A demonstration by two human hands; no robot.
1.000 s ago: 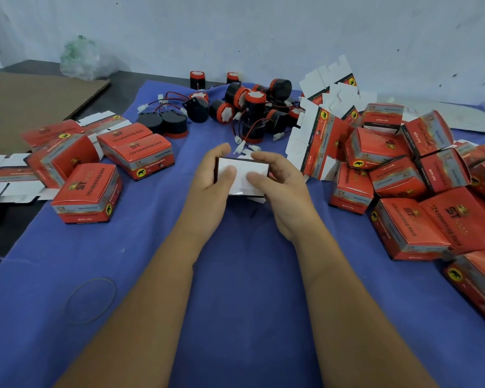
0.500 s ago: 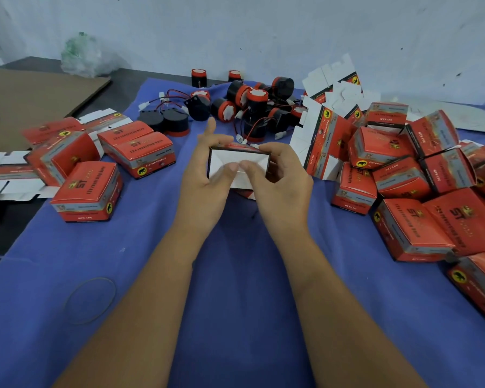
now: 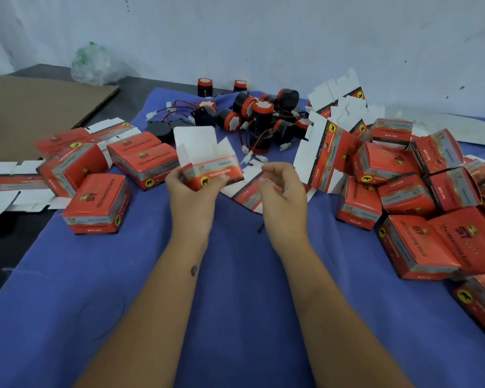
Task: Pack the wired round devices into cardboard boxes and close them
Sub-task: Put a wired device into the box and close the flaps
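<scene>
My left hand (image 3: 192,191) grips a small red cardboard box (image 3: 207,169) from below, its white top flaps standing open. To the right of the box my right hand (image 3: 284,189) hovers with loosely curled fingers and holds nothing. A heap of black and red round devices (image 3: 259,116) with red and black wires and white plugs lies behind the box on the blue cloth (image 3: 235,275). A flat unfolded box blank (image 3: 247,191) lies under my right hand.
Closed red boxes (image 3: 95,204) sit at the left, and a large pile of closed boxes (image 3: 420,191) fills the right. Folded flat blanks (image 3: 324,152) lean behind them. Brown cardboard sheet (image 3: 25,107) and a plastic bag (image 3: 93,64) lie far left.
The box was held between both hands with its white underside facing me. Now it is turned upright with flaps open, held by my left hand alone; my right hand has come away to the right.
</scene>
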